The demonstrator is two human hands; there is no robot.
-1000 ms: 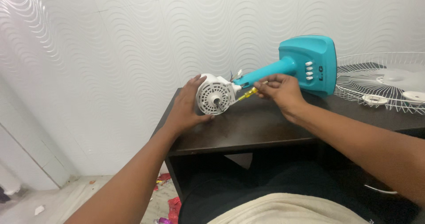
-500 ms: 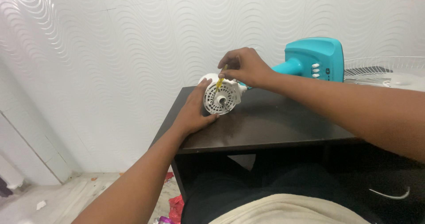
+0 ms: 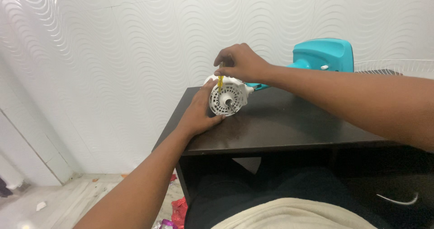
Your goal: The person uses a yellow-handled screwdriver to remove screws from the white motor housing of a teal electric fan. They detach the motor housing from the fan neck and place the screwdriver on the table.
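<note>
White wavy-tiled wall behind a dark worktop (image 3: 289, 129); the white fan motor housing (image 3: 227, 98) lies at its near-left corner, braced by the left hand (image 3: 199, 113), fingers cupped around it. Right hand (image 3: 242, 61) pinches a yellow screwdriver (image 3: 220, 82), now upright with its tip at the housing's top edge. A second ago it sat low against the teal fan stand (image 3: 323, 55); it has since swung up and steepened.

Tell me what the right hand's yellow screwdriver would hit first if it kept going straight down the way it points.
The right hand holds the yellow screwdriver tip-down over the white fan motor housing. It would likely meet the housing's top edge first, though depth is unclear.
</note>
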